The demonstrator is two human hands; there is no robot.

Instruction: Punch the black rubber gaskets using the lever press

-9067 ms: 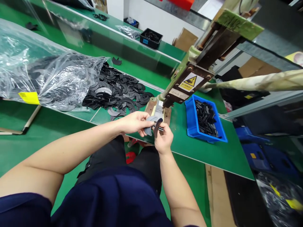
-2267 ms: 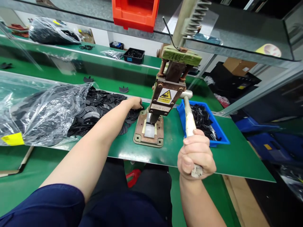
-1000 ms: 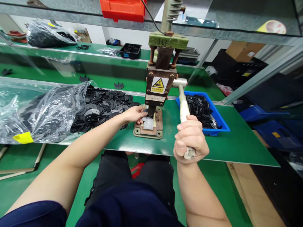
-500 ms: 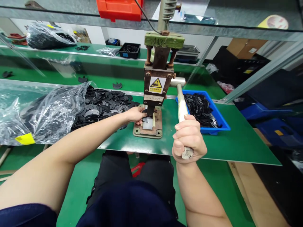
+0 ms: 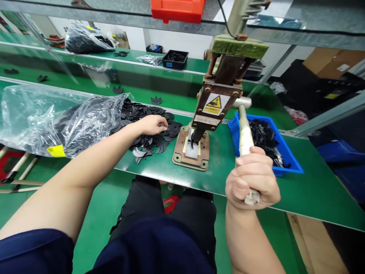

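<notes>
Green bench (image 5: 159, 173) — lever (image 5: 244, 134) inside right grip (image 5: 252, 181)

Left arm stretched forward, left hand (image 5: 152, 124) palm-down with fingers curled; right hand (image 5: 252, 179) fisted in a tight grip.

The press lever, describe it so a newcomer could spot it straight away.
Find the hand press with the yellow warning label on the green bench. The press lever sticks out from its right side towards the camera, gripped by the right hand. It alone is a pale wrapped bar.

Green workbenches (image 5: 313, 190) under a metal shelf (image 5: 299, 36), white wall (image 5: 196, 43) behind.
</notes>
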